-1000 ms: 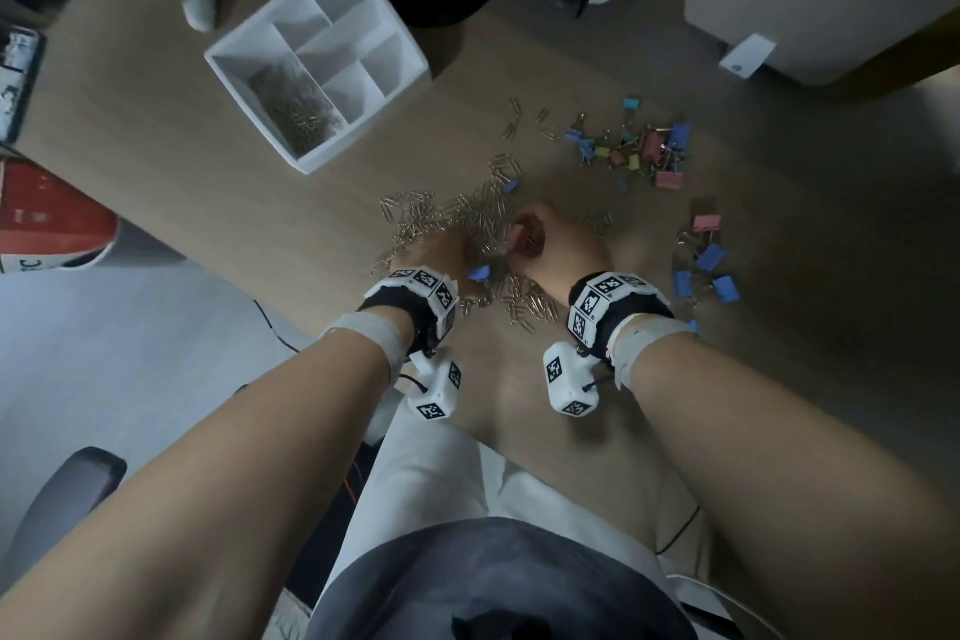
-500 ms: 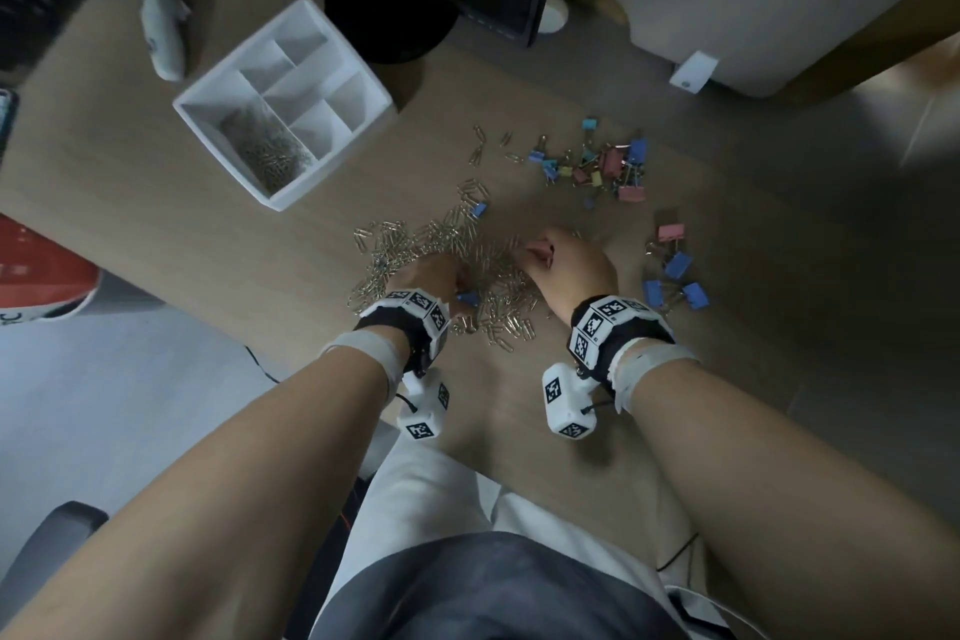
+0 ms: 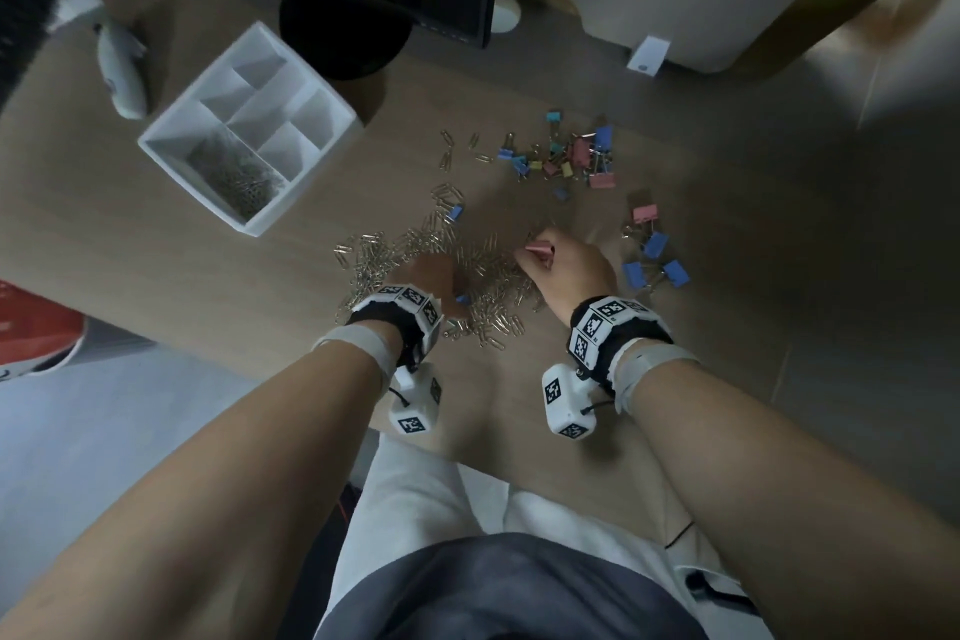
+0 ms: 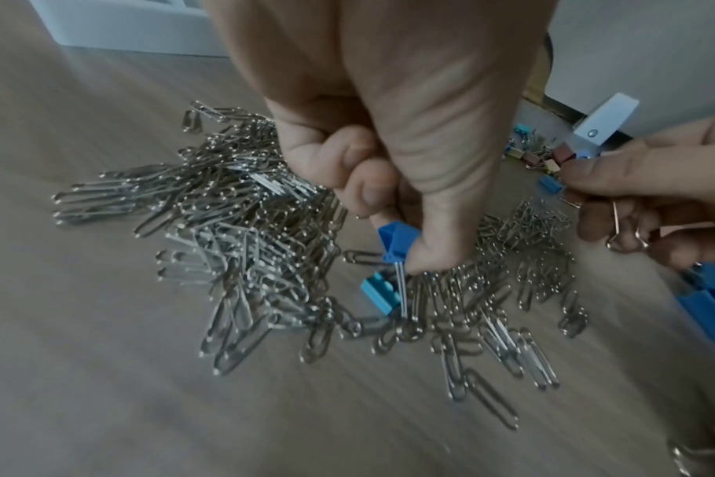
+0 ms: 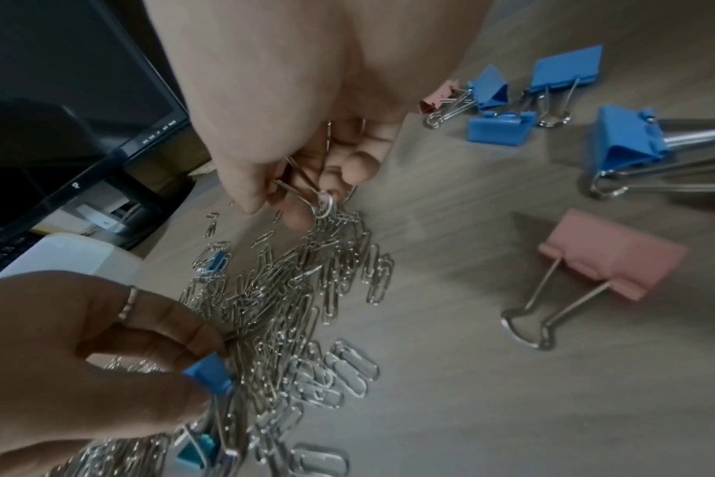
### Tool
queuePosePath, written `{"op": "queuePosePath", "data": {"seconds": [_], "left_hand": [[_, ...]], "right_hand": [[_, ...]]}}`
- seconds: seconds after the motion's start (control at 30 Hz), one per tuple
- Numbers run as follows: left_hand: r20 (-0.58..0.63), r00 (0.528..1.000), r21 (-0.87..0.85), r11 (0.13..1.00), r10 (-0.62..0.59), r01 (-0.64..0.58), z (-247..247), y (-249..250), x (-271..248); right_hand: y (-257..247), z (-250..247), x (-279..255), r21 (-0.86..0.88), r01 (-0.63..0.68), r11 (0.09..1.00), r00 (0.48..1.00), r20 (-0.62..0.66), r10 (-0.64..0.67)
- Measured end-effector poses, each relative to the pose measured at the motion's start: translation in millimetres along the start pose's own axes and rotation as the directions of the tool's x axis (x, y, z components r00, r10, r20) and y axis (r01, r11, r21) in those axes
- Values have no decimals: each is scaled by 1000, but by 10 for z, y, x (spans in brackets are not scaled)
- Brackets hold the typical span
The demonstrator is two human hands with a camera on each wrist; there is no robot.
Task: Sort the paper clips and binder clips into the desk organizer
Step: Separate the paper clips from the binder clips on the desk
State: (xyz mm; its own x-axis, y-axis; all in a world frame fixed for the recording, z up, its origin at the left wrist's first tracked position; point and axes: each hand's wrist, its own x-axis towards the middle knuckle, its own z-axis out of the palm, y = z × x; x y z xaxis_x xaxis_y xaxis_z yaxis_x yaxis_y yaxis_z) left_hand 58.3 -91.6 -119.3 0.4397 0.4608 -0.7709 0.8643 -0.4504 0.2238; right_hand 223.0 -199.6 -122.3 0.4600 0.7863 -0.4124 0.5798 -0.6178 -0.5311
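Mostly unsorted: paper clips (image 3: 457, 270) and binder clips (image 3: 571, 161) litter the table (image 3: 156, 250); organizer (image 3: 249, 130) at ten o'clock holds some; each hand's grip pinches one: left hand (image 3: 431, 276) a small blue clip (image 4: 398, 240), right hand (image 3: 566, 265) a pink clip (image 3: 540, 251).

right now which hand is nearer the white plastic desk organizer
Left. The left hand sits over the paper clip pile just below the white plastic desk organizer; the right hand lies farther right.

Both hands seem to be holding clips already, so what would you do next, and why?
Probably carry them to the white organizer. The left hand pinches a small blue binder clip, the right hand holds a pink one, and only paper clips fill one compartment.
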Motion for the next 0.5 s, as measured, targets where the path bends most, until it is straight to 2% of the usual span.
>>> {"op": "queuePosePath", "data": {"seconds": [0.23, 0.4, 0.5], "left_hand": [[-47, 996, -279, 957, 71, -81, -219, -151, 114], [-243, 968, -505, 859, -57, -77, -611, -504, 256], [-366, 918, -589, 802, -153, -101, -829, -716, 425]], "right_hand": [[-309, 116, 276, 12, -56, 998, 997, -47, 56], [-724, 297, 612, -83, -20, 996, 997, 69, 25], [-893, 424, 764, -193, -11, 981, 1000, 26, 16]]}}
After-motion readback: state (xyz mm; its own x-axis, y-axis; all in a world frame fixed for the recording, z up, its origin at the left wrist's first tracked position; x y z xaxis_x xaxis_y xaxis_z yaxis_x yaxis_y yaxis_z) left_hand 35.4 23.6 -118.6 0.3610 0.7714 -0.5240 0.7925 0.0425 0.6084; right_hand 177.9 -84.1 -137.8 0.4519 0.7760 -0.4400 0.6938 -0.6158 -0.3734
